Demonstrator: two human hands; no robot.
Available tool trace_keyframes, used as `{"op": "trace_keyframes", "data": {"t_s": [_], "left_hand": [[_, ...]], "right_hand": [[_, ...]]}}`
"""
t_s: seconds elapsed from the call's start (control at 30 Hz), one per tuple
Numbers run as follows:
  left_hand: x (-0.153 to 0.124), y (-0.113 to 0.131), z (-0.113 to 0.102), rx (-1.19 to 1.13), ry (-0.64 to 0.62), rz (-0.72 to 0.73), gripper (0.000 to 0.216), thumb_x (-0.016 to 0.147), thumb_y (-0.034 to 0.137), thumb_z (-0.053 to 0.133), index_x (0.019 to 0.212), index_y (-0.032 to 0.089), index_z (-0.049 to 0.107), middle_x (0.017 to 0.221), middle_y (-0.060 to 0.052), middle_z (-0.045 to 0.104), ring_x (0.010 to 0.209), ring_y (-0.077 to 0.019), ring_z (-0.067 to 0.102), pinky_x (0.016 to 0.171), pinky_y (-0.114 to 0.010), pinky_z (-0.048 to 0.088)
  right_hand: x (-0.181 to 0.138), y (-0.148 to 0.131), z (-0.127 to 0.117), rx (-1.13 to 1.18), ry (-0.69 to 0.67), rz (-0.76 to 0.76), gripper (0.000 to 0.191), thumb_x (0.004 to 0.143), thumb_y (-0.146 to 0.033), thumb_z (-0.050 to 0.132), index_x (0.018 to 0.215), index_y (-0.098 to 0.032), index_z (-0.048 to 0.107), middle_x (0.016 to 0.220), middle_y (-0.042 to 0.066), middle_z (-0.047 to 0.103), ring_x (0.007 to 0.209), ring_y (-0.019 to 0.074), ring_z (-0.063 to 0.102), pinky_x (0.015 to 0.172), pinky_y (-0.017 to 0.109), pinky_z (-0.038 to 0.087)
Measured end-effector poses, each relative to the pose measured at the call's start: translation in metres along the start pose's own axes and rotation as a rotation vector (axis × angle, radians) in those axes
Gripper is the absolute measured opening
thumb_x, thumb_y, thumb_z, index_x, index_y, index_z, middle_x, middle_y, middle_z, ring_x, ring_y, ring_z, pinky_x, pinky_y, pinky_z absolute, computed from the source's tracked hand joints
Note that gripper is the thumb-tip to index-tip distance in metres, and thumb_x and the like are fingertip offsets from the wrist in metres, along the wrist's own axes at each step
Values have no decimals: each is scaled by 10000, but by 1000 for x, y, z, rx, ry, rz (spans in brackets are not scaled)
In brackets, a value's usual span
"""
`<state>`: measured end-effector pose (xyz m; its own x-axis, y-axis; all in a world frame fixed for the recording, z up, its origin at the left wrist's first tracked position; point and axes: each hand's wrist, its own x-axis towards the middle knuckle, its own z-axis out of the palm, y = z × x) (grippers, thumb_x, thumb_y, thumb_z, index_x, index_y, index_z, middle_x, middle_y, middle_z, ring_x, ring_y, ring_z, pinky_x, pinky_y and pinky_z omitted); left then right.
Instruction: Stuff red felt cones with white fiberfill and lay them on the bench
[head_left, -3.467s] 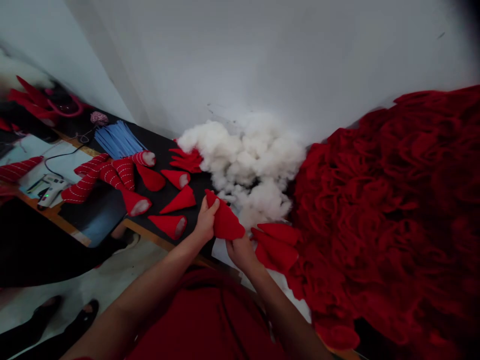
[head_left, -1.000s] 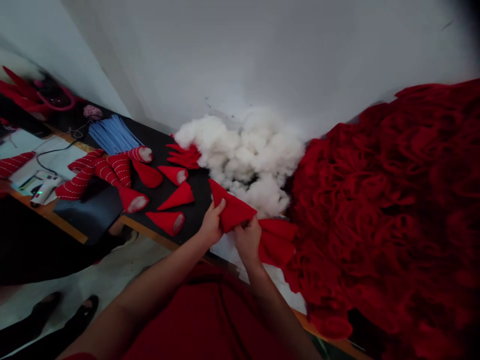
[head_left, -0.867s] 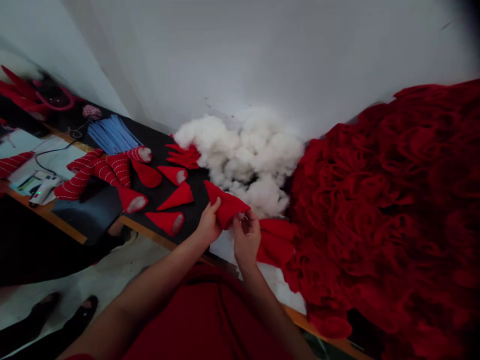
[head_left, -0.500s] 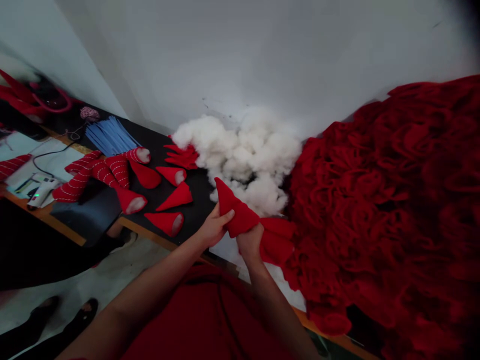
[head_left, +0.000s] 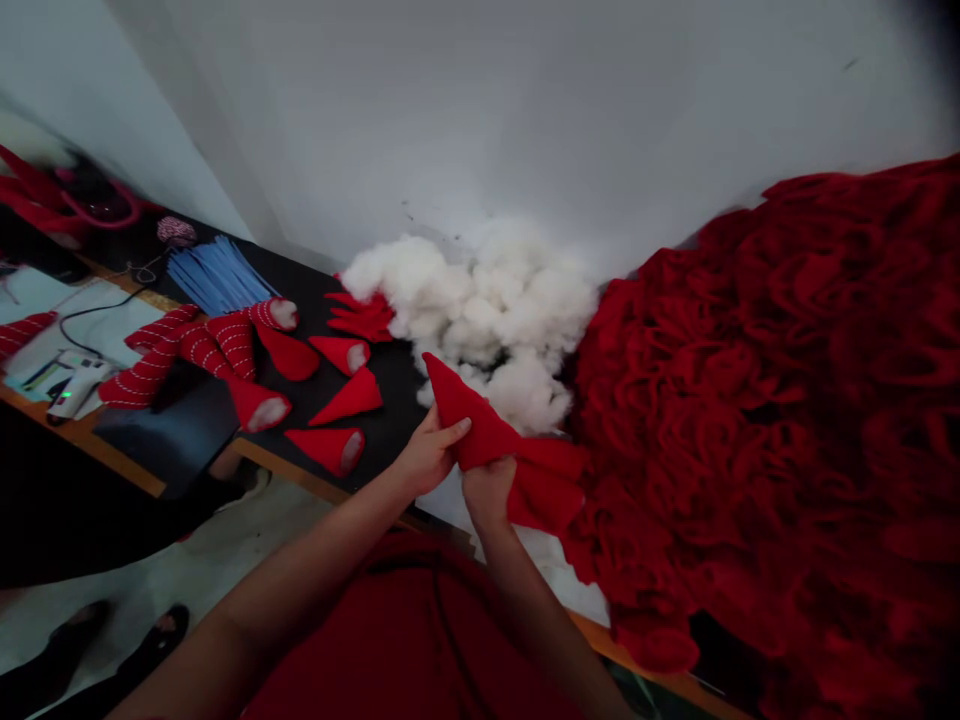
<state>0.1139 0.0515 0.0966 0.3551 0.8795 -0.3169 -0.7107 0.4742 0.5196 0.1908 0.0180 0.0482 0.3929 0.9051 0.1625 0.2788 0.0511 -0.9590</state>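
A red cloth cone is held in front of me, its tip pointing up and to the left. My left hand is closed around its left side, the thumb lying across the cloth. At the wide lower end, my right hand is closed at the edge; its fingertips are hidden by the fabric. Just behind the cone lies a heap of white stuffing. More red cloth pieces lie right beside my right hand.
A tall pile of red cloth pieces fills the right side. On the left lie several stuffed red cones, striped cones and blue strips. A white device sits farther left. Another person's feet show below.
My right hand has shifted slightly left and down along the cone's wide end. The left hand keeps its hold, and the view has moved a little.
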Motion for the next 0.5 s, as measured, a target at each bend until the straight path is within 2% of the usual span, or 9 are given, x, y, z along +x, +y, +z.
{"op": "trace_keyframes", "data": {"t_s": [0.13, 0.23, 0.3, 0.4, 0.47, 0.5], "left_hand": [[0, 5, -3, 51, -34, -66, 426, 622, 125, 695, 1023, 171, 559, 987, -69, 651, 958, -213, 587, 941, -386, 371], [0, 8, -8, 121, -64, -96, 542, 567, 33, 702, 1065, 191, 561, 1030, -55, 640, 973, -205, 579, 935, -343, 370], [2, 14, -9, 152, -115, -136, 535, 546, 16, 711, 1043, 166, 584, 1042, -73, 636, 991, -218, 570, 931, -329, 370], [8, 26, -6, 103, -106, -207, 328, 642, 223, 703, 938, 109, 619, 954, -115, 655, 982, -239, 572, 932, -347, 375], [13, 32, -3, 52, 2, -164, 305, 715, 370, 627, 878, 112, 616, 878, -108, 664, 933, -230, 591, 920, -364, 393], [15, 34, -1, 36, 53, -112, 301, 731, 390, 605, 873, 124, 608, 860, -95, 667, 907, -223, 601, 908, -372, 406]], "right_hand": [[6, -1, -3, -216, -154, -136, 370, 699, -192, 480, 1045, -137, 599, 1119, 143, 598, 1142, 302, 482, 979, 492, 357], [17, 0, -9, -279, -257, -190, 397, 721, -169, 436, 1095, -139, 567, 1132, 134, 589, 1129, 291, 495, 975, 477, 371], [21, -1, -13, -265, -274, -219, 427, 716, -144, 422, 1125, -154, 546, 1139, 114, 588, 1140, 273, 491, 975, 452, 383], [19, -5, -14, -206, -261, -277, 472, 698, -114, 426, 1155, -179, 526, 1186, 95, 568, 1187, 259, 453, 995, 457, 367], [14, -9, -13, -155, -280, -301, 517, 682, -88, 425, 1179, -204, 509, 1232, 70, 541, 1210, 242, 433, 1009, 451, 357], [12, -10, -12, -132, -289, -306, 539, 676, -78, 420, 1192, -213, 499, 1253, 57, 525, 1215, 233, 428, 1012, 444, 358]]}}
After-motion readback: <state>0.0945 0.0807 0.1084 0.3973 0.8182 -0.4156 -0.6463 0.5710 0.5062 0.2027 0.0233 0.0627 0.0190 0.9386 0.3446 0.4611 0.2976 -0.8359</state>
